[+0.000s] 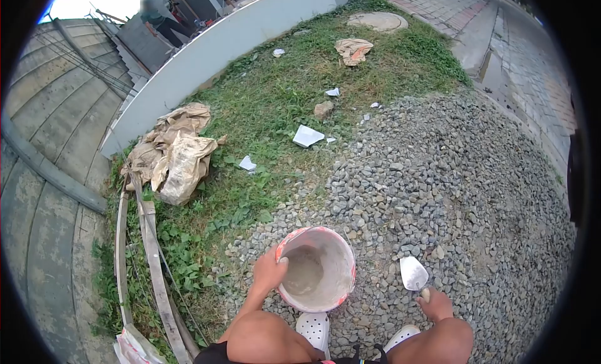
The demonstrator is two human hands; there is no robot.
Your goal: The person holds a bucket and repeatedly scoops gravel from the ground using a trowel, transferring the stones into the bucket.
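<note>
My left hand point(270, 271) grips the left rim of a bucket point(343, 264), its thumb hooked over the edge. The bucket stands on gravel, tipped slightly toward me, with red-orange marks on its rim and grey residue inside. In my right hand point(437, 305) is a trowel point(414, 274), held by its light handle just above the gravel. Its pale blade points away from me. Both my knees are bent, and white clogs point(313, 329) show beneath them. The fingers of the right hand are closed round the handle, partly hidden.
A gravel pile point(451, 176) spreads ahead and right. Grass point(269, 101) holds white tile pieces point(308, 136), a rock point(323, 109) and crumpled paper sacks point(181, 157). Wooden planks point(156, 270) lie at left by a concrete wall point(50, 226). A person point(164, 26) stands beyond the low white wall point(231, 41).
</note>
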